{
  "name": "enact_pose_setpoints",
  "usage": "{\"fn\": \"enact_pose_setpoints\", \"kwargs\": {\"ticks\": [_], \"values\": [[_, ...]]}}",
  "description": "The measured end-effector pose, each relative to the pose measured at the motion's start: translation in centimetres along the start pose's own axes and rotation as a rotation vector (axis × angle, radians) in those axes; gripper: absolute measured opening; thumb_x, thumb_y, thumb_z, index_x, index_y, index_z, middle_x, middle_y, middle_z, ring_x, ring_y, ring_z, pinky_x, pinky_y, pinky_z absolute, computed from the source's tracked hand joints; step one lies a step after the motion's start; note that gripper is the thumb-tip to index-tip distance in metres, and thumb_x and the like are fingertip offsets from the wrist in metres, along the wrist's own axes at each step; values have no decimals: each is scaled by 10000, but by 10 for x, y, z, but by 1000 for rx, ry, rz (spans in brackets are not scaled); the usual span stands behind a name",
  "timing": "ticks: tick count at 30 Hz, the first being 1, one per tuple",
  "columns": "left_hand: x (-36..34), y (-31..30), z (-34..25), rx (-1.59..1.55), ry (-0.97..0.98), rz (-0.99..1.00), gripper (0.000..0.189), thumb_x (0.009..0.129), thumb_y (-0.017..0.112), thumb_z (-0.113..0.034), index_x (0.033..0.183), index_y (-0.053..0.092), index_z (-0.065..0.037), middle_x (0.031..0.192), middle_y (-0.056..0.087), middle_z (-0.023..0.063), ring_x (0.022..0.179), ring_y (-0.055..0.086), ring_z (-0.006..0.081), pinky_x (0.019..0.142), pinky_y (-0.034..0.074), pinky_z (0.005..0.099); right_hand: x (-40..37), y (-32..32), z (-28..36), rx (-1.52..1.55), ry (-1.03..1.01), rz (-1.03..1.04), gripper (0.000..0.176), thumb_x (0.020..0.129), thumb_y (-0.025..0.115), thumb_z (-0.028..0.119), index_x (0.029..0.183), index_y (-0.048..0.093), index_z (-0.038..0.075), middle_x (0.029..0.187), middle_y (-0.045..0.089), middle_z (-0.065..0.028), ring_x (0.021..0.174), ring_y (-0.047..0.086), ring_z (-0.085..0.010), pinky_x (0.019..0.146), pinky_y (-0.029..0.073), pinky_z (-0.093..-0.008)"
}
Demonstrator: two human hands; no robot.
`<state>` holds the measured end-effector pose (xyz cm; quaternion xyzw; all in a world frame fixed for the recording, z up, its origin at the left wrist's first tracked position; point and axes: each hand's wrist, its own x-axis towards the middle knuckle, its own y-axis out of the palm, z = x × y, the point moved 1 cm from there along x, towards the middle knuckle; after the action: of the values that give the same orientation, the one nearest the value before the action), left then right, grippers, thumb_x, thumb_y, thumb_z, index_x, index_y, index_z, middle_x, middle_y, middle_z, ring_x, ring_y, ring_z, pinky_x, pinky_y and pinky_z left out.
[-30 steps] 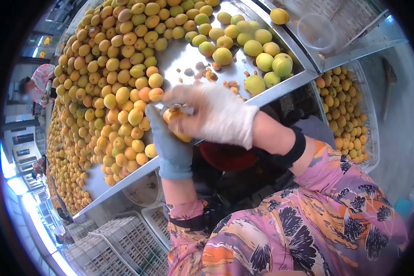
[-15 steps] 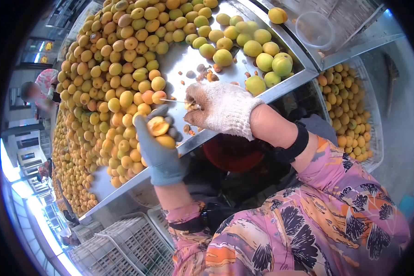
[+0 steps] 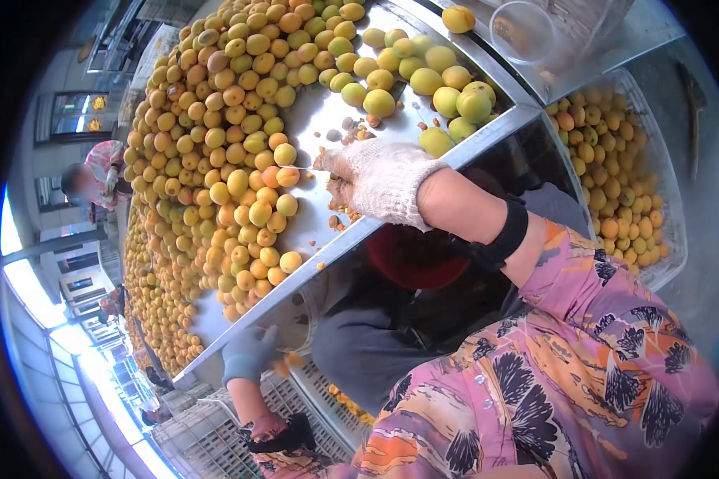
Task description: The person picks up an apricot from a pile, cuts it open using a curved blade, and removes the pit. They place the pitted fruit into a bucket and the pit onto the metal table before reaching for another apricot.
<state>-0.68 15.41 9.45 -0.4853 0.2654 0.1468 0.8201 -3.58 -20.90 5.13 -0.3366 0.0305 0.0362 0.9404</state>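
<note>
My left hand [image 3: 248, 353], in a grey-blue glove, is below the metal table's edge, over a crate. Its fingers look apart, though slightly blurred. Orange apricot pieces [image 3: 287, 364] are smeared by motion just beside it, apparently out of its grip. Over the table, my right hand [image 3: 383, 182] wears a stained white knit glove with bare fingertips. Its fingers are curled around a small knife, whose thin blade hardly shows now. Apricot pits and scraps [image 3: 350, 132] lie on the metal beside this hand. A large heap of whole apricots [image 3: 232, 144] spreads to the left.
Larger greenish apricots [image 3: 458, 102] sit in the table's corner. The raised metal rim [image 3: 487, 132] runs along my side. A clear plastic tub [image 3: 522, 32] stands at upper right, and a crate of apricots [image 3: 615, 184] below it. White crates [image 3: 216, 427] stand lower left. A person [image 3: 100, 176] is at far left.
My left hand has moved from the heap down past the table edge, and the apricot halves it held have come away. My right hand stays over the table, shifted slightly left in view.
</note>
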Motion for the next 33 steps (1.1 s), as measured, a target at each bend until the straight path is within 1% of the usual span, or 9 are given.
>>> {"fn": "enact_pose_setpoints", "kwargs": {"ticks": [3, 5, 12, 20, 23, 24, 27, 30, 33], "values": [[12, -12, -5, -255, -21, -344, 411, 904, 548, -444, 1096, 679, -106, 987, 675, 204, 936, 646, 354, 802, 508, 424, 3, 8, 0, -14, -33, -19, 334, 932, 447, 286, 1092, 612, 43, 1079, 667, -201, 1018, 647, -353, 858, 500, -476], [36, -25, -30, -365, 243, -699, 310, 890, 625, -305, 1099, 682, -83, 1002, 672, 177, 841, 657, 328, 789, 511, 397, 4, 9, 0, 65, 40, -87, 266, 905, 534, 261, 1076, 595, 66, 1007, 646, -209, 976, 619, -384, 844, 490, -472], [110, -68, -120, -27, 354, -609, 459, 841, 637, -274, 1275, 572, -140, 1225, 599, 84, 985, 638, 300, 848, 513, 418, 5, 13, -6, 57, -38, -311, 238, 866, 559, 177, 1062, 581, 44, 990, 614, -219, 938, 617, -400, 817, 498, -470], [111, -68, -136, 92, 246, -468, 481, 816, 655, -258, 1268, 575, -115, 1226, 569, 167, 984, 639, 315, 835, 522, 417, 2, 3, 1, 272, -87, -301, 278, 869, 588, 191, 1105, 625, 47, 917, 640, -197, 892, 628, -368, 775, 500, -438], [125, -59, -121, -948, 302, -192, 469, 858, 648, -276, 1223, 574, 8, 990, 627, 70, 869, 612, 174, 750, 491, 318, 2, 5, 4, 323, -145, -254, 279, 913, 583, 198, 1151, 631, 60, 895, 662, -155, 823, 652, -271, 746, 512, -367], [121, -55, -121, -947, 308, -195, 469, 858, 648, -276, 1223, 574, 8, 990, 627, 70, 869, 612, 174, 750, 491, 318, 2, 10, 4, 320, -145, -260, 279, 913, 583, 198, 1151, 631, 60, 895, 662, -155, 823, 652, -271, 746, 512, -367], [103, -52, -131, -2167, 693, 218, 424, 909, 583, -202, 1265, 551, 25, 1130, 620, 73, 984, 577, 176, 869, 457, 349, 3, 22, 5, 605, -124, -149, 334, 983, 532, 218, 1283, 587, 86, 871, 672, -41, 731, 584, -79, 682, 493, -246], [65, -63, -167, -2466, 774, 164, 475, 920, 563, -174, 1344, 489, 27, 1229, 588, 97, 1022, 554, 185, 908, 452, 370, -6, 21, 15, 742, -86, -119, 351, 977, 525, 202, 1307, 555, 87, 859, 667, -50, 714, 583, -82, 680, 497, -252], [69, -54, -178, -2609, 802, 148, 491, 961, 536, -211, 1380, 442, 28, 1325, 535, 140, 1151, 516, 232, 1029, 386, 399, -8, 28, 13, 572, -104, -174, 472, 931, 524, 169, 1388, 431, 95, 883, 663, -116, 759, 653, -203, 715, 520, -334]]}}
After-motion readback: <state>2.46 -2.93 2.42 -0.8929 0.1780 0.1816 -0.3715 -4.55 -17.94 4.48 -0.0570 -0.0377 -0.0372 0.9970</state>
